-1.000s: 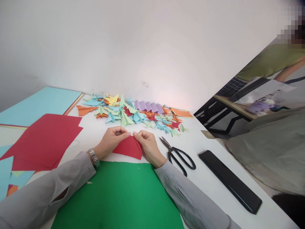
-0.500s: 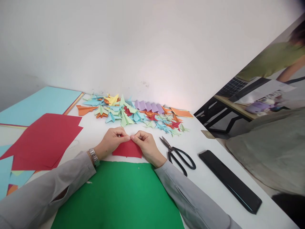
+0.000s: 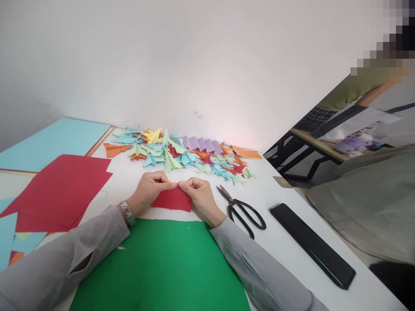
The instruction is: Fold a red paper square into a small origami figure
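A small piece of red paper point(image 3: 171, 200) is pinched between my two hands along its upper edge. My left hand point(image 3: 151, 190) grips it from the left, thumb on top, with a metal watch on the wrist. From the right, my right hand point(image 3: 200, 196) pinches the same edge, the two thumb tips almost meeting. The paper's lower edge is slightly ragged and has a tiny notch. Just below it lies a green sheet point(image 3: 158, 263) on the white table. My fingers behind the paper are partly hidden.
Scissors with black handles point(image 3: 241, 209) lie right of my right hand, then a long black case point(image 3: 313, 246). Folded paper shapes point(image 3: 171, 162) line the wall. Red sheets point(image 3: 61, 190) and a blue stack point(image 3: 55, 142) are at left. Another person's arm point(image 3: 379, 93) shows at far right.
The red paper's lower edge has lifted slightly, and my left hand has shifted a little up and left. My right hand has barely moved. At far right, the other person's arm has moved.
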`<action>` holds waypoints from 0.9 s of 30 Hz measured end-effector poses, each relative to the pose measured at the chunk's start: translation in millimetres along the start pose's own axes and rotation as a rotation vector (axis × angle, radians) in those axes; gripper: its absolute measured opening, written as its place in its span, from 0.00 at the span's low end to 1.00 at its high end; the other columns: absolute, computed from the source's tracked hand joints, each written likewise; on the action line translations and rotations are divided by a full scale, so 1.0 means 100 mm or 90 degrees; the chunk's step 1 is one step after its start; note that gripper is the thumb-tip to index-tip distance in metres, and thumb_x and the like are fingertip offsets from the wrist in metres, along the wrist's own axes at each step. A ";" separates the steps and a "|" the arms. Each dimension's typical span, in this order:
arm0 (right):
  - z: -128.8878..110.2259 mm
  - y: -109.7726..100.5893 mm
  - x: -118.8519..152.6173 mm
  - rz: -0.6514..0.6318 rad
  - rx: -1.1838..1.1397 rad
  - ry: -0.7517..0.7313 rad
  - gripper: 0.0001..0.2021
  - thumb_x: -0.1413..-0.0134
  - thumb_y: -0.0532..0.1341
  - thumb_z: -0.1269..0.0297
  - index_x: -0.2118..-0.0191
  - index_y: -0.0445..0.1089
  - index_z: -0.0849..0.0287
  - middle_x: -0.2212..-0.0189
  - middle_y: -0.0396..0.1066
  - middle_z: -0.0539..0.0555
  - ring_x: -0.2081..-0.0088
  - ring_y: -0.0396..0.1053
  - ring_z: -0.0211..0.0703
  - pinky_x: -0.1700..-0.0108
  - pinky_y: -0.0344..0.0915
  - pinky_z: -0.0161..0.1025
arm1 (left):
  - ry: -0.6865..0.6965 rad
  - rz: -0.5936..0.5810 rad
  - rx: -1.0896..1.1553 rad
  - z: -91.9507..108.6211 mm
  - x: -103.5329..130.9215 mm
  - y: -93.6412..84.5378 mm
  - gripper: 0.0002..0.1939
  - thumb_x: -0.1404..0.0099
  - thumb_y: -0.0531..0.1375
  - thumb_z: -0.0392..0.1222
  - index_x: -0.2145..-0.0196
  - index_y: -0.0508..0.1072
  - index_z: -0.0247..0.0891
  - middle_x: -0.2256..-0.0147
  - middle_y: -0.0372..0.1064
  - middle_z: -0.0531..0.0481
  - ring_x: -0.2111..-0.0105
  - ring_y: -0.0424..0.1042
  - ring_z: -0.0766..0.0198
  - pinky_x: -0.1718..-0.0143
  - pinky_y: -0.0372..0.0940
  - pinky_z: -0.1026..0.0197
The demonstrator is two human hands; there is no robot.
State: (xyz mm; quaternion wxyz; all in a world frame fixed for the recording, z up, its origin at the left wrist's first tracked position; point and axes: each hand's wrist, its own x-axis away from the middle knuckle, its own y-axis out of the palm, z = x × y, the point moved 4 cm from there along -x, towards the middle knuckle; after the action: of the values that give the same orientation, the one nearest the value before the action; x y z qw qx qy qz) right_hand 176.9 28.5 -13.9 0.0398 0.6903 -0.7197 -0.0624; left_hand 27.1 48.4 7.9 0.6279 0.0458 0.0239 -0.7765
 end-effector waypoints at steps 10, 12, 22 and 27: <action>0.00 0.00 -0.01 -0.025 -0.036 0.010 0.20 0.61 0.68 0.49 0.84 0.64 0.59 0.86 0.60 0.44 0.82 0.53 0.31 0.77 0.51 0.33 | -0.063 -0.006 0.051 -0.01 0.01 0.00 0.21 0.55 0.68 0.54 0.86 0.67 0.35 0.78 0.59 0.54 0.77 0.57 0.69 0.76 0.53 0.65; 0.00 0.02 0.00 -0.048 -0.020 0.014 0.19 0.61 0.68 0.49 0.81 0.67 0.59 0.85 0.63 0.46 0.81 0.55 0.32 0.77 0.53 0.33 | -0.052 -0.003 0.035 0.01 0.00 0.00 0.21 0.55 0.67 0.54 0.86 0.67 0.35 0.78 0.59 0.54 0.77 0.57 0.69 0.76 0.53 0.64; -0.02 0.03 0.00 -0.087 0.047 -0.002 0.18 0.60 0.67 0.48 0.78 0.65 0.58 0.82 0.65 0.46 0.79 0.58 0.33 0.75 0.54 0.33 | -0.006 -0.033 -0.058 -0.01 0.01 0.01 0.19 0.50 0.65 0.52 0.85 0.69 0.36 0.80 0.59 0.54 0.77 0.56 0.68 0.76 0.53 0.64; -0.03 0.04 -0.01 -0.062 0.080 -0.023 0.22 0.61 0.66 0.45 0.81 0.61 0.58 0.85 0.59 0.44 0.81 0.51 0.32 0.78 0.48 0.33 | 0.002 -0.013 -0.049 -0.02 0.00 -0.01 0.17 0.49 0.65 0.51 0.84 0.70 0.36 0.80 0.59 0.55 0.77 0.57 0.69 0.75 0.54 0.64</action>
State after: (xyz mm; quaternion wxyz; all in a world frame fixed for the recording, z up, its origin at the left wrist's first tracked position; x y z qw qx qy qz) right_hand 173.8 29.5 -10.9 -0.0196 0.7245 -0.6883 -0.0316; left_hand 26.3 48.4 6.2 0.6211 0.0222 0.0552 -0.7814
